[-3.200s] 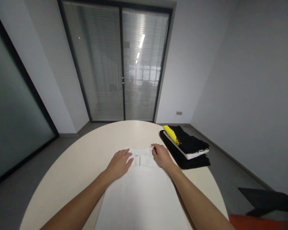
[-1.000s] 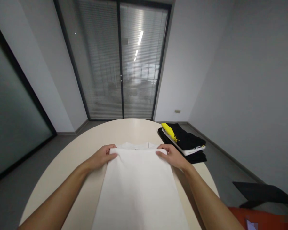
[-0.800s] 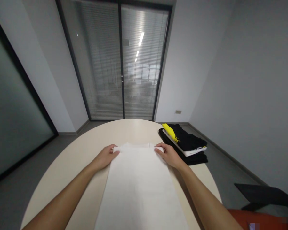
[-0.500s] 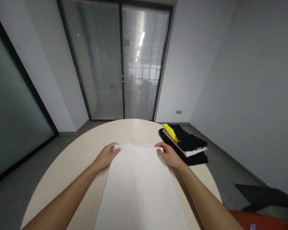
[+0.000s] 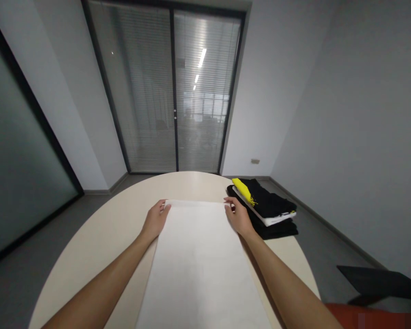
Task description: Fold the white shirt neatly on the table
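1. While the white cloth (image 5: 198, 256) lies in a long strip down the middle of the table (image 5: 102, 237), both hands sit at its far corners: the left hand (image 5: 155, 219) at the far left corner, the right hand (image 5: 238, 217) at the far right one.
2. Each hand has its fingers curled onto the cloth edge; whether they pinch the fabric or only press on it, I cannot tell.
3. To my eye the step is squaring up the far edge. Keep both hands level with each other so that the edge runs straight across, as it does now.
4. Pull outward lightly and evenly; a tug from one side alone would probably skew the strip.
5. Press flat with the palms rather than the fingertips, since thin fabric like this likely creases under point pressure.
6. Mind the right elbow: the folded stack (image 5: 265, 208) of black, white and yellow clothes lies just beside the right hand, near the table rim, and could be nudged.
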{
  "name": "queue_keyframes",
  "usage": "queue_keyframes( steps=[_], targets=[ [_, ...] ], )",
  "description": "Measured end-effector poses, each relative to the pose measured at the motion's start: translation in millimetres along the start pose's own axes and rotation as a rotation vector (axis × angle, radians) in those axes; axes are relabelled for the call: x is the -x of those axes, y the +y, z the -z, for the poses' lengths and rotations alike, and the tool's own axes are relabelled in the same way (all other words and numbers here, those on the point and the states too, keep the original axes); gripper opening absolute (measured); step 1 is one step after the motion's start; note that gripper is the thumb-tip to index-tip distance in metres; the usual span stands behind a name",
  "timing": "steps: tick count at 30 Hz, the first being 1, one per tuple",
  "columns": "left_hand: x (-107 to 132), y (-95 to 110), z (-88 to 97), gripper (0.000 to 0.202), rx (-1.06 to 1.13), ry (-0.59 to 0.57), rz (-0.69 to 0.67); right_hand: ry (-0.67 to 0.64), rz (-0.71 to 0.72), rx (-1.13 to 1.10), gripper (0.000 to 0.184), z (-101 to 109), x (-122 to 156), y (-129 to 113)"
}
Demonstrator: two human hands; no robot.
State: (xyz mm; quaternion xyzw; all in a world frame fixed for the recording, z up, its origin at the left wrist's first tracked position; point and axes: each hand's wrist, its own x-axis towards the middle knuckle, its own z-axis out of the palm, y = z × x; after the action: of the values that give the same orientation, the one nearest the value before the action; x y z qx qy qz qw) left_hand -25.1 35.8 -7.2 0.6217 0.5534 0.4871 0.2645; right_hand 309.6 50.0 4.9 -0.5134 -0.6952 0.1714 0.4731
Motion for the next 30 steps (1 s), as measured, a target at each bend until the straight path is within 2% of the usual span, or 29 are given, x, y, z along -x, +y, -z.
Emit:
queue_keyframes(
  steps=[3,6,11,14,16,19,22,24,27,30],
  targets=[
    [-0.8,-3.0,-3.4,0.039,-0.047,0.001,0.022,-0.007,-0.057,0.006,0.046,-2.7,-3.7,2.0],
    [2.9,-4.0,-3.8,0.048,-0.066,-0.014,0.030,-0.042,-0.121,0.006,0.052,-2.6,-4.2,12.2],
    [15.7,13.0,3.2,0.058,-0.175,-0.079,-0.017,-0.097,-0.149,-0.002,0.051,6.8,1.9,22.3],
    [21.9,23.6,6.3,0.061,-0.272,-0.119,-0.036,-0.070,-0.192,0.035,0.052,11.0,3.5,17.4],
    [24.0,26.4,8.2,0.066,-0.321,-0.097,0.011,-0.062,-0.267,0.088,0.047,12.7,2.8,12.1],
    [24.4,25.8,13.8,0.066,-0.394,-0.087,0.108,-0.159,-0.368,0.103,0.038,15.7,2.0,6.3],
    [24.3,24.6,23.3,0.057,-0.389,-0.178,0.100,-0.244,-0.398,0.069,0.036,20.9,4.4,3.6],
    [24.8,25.0,28.9,0.053,-0.365,-0.229,0.080,-0.299,-0.370,0.050,0.040,25.2,7.4,1.3],
    [25.6,26.3,31.3,0.048,-0.331,-0.251,0.032,-0.336,-0.198,0.042,0.037,30.0,10.8,-5.0],
    [23.5,24.3,25.7,0.043,-0.202,-0.161,-0.042,-0.261,-0.048,-0.018,0.035,28.5,11.1,-10.5]
  ],
)
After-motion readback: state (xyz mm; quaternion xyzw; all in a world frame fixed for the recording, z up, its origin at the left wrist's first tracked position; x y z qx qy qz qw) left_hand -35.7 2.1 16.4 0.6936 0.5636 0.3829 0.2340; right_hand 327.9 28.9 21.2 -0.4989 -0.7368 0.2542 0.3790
